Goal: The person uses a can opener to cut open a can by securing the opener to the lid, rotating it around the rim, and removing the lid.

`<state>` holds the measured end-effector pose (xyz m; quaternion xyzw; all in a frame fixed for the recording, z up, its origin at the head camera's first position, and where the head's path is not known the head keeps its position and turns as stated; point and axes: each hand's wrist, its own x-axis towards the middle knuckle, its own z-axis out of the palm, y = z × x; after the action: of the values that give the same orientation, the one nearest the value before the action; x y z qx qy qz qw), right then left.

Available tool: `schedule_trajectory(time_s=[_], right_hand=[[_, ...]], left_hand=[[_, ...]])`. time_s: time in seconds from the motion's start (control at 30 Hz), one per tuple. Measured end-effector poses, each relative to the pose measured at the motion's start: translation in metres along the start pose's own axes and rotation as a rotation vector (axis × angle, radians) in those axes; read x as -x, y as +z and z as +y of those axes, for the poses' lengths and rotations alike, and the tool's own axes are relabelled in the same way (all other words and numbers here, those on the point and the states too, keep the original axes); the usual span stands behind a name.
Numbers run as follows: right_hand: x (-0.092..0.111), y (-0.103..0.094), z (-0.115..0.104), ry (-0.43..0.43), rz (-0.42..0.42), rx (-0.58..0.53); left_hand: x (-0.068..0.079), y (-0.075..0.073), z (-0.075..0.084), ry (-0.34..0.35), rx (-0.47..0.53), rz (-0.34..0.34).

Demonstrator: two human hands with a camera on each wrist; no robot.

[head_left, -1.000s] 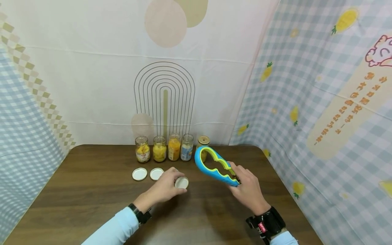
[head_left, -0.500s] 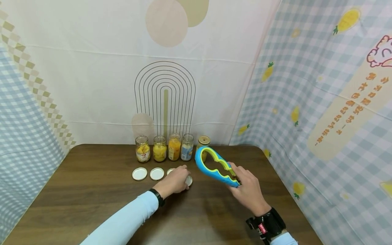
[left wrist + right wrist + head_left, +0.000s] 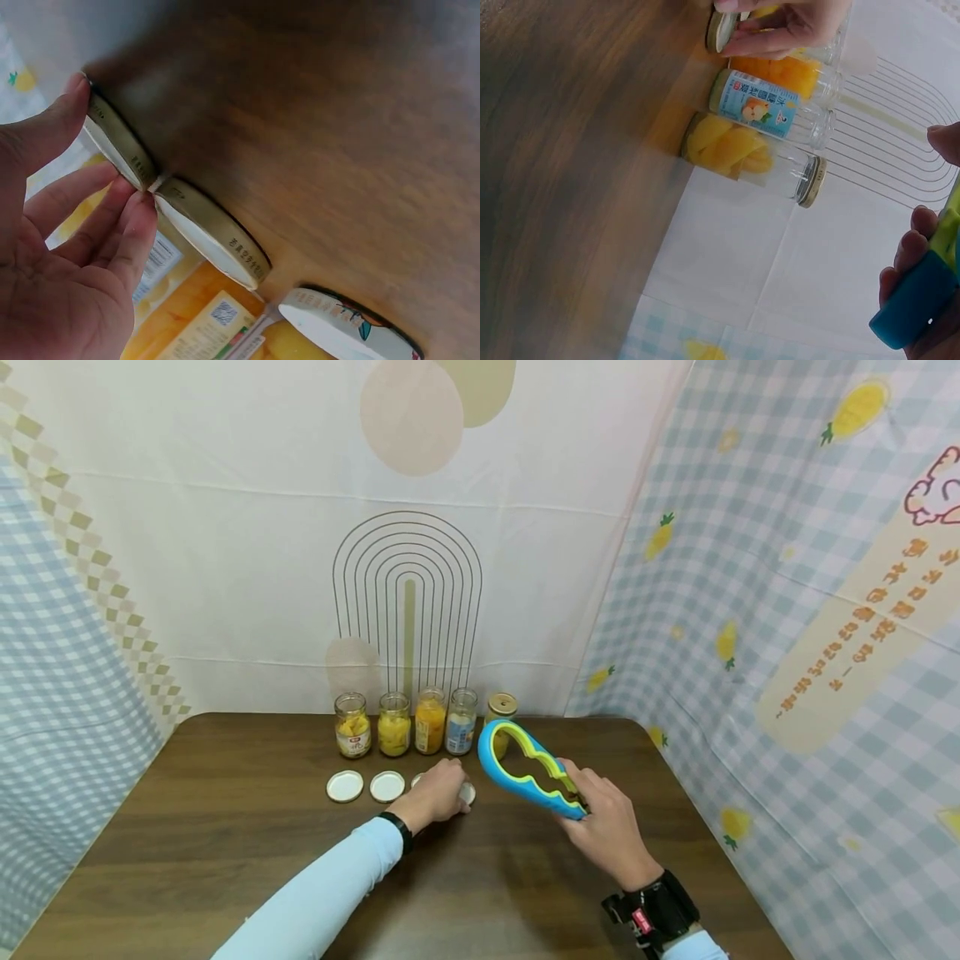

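Toward the brown wooden table's [image 3: 225, 860] far side, my left hand [image 3: 435, 793] pinches a round gold-and-white metal lid [image 3: 468, 794] by its rim (likely light and stiff); my right hand [image 3: 607, 822] grips a looped blue-and-green plastic tool [image 3: 525, 787].

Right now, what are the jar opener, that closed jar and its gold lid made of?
Jar opener: probably smooth plastic, evenly blue; its wavy green lining could be plastic or rubber. Closed jar: likely clear, shiny glass, because yellow fruit shows through. Gold lid: probably metal, from its golden sheen.

Brown table [image 3: 187, 852] — printed cloth walls [image 3: 240, 568]
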<state>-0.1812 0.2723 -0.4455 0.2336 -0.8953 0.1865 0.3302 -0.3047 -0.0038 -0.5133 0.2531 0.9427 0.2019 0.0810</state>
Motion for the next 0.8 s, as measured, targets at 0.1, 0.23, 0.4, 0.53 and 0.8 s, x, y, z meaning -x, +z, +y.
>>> schedule_trajectory(time_s=[0.1,0.23,0.4,0.53,0.8], right_hand=[[0.000,0.000,-0.001,0.006,-0.008,-0.001],[0.001,0.000,0.000,0.013,-0.007,0.003],[0.002,0.002,0.000,0.014,-0.002,0.004],[0.002,0.003,0.000,0.017,-0.014,0.009],[0.001,0.006,0.000,0.010,-0.018,0.005]], left_hand=[[-0.007,0.004,-0.008,-0.026,0.016,0.012],[-0.025,0.024,-0.029,-0.012,-0.012,0.025],[-0.034,0.034,-0.035,-0.016,-0.035,0.021],[-0.031,0.030,-0.030,0.003,-0.048,0.025],[-0.029,0.029,-0.029,0.020,-0.026,0.032]])
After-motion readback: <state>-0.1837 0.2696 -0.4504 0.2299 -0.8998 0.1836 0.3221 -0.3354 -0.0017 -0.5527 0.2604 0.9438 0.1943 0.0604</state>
